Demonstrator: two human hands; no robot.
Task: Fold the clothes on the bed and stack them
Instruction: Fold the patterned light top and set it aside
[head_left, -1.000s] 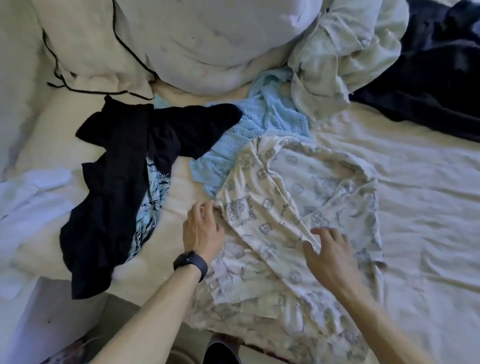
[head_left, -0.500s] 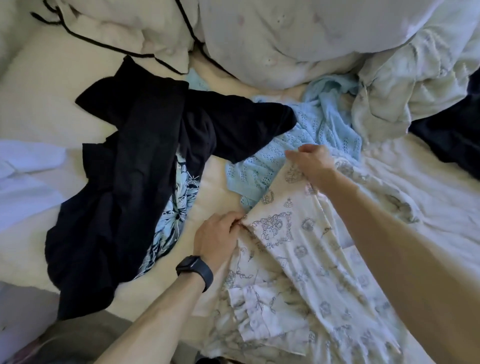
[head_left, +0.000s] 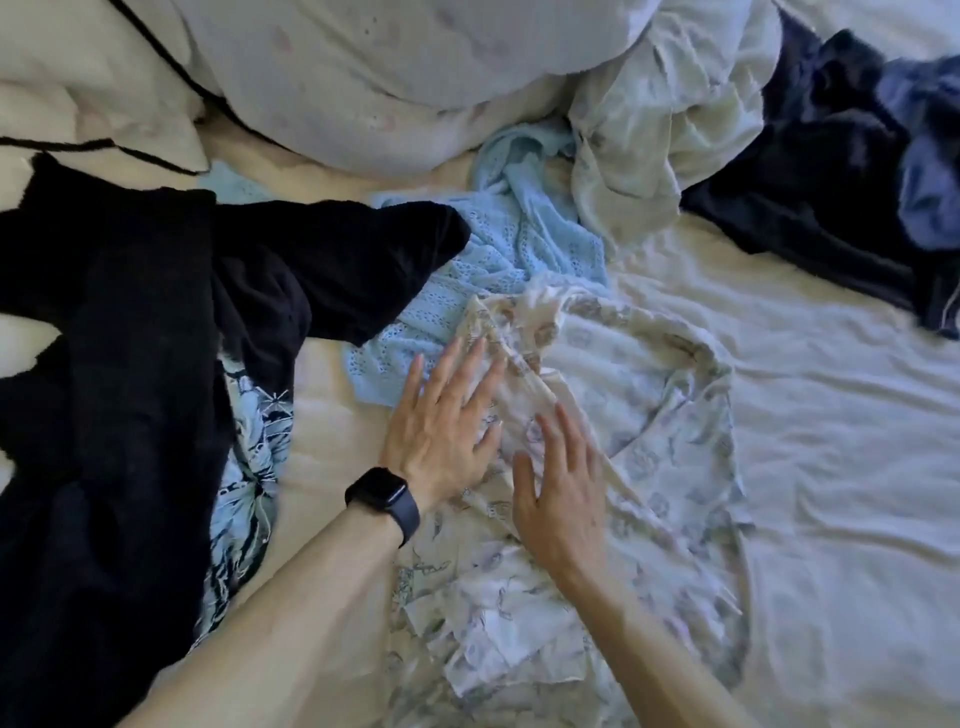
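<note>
Bedroom in home. Bed (head_left: 332, 415) fills whole view, covered with rumpled cream sheet (head_left: 831, 519). At far side: cream pillow with black piping (head_left: 78, 104), big white pillow (head_left: 389, 78) beside it. Everyday clothes lie loose across sheet: black garment (head_left: 130, 338), blue floral piece (head_left: 249, 467) partly under it, pale blue knit top (head_left: 509, 260), white printed garment (head_left: 649, 415), navy garment (head_left: 831, 182), pale crumpled cloth (head_left: 649, 119) against white pillow.

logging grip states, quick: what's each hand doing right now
Left hand: open, fingers straight, pressing flat on the printed garment.
Right hand: open, flat on the same garment.
</note>
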